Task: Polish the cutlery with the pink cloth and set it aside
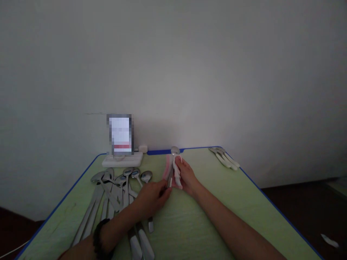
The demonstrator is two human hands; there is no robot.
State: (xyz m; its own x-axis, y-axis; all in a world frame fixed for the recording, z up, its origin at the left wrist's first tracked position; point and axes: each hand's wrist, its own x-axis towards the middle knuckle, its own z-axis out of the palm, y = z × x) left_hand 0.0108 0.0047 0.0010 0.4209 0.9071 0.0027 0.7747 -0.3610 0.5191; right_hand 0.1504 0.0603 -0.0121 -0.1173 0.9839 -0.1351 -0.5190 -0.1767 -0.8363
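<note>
A metal spoon (175,150) points away from me over the middle of the table, its bowl at the far end. My left hand (155,195) is closed on the spoon's handle near its lower end. Higher up, my right hand (186,172) grips a pink and white cloth (177,175) folded against the spoon just below the bowl. Part of the cloth hangs to the left of the handle. Several metal spoons (127,172) lie in a pile to the left, partly hidden under my left forearm.
Two or so white-handled utensils (225,159) rest at the table's far right corner. A device with a blurred screen (120,133) stands on a white base (123,160) at the back left. The wall (189,72) rises behind the blue-edged green table (206,216).
</note>
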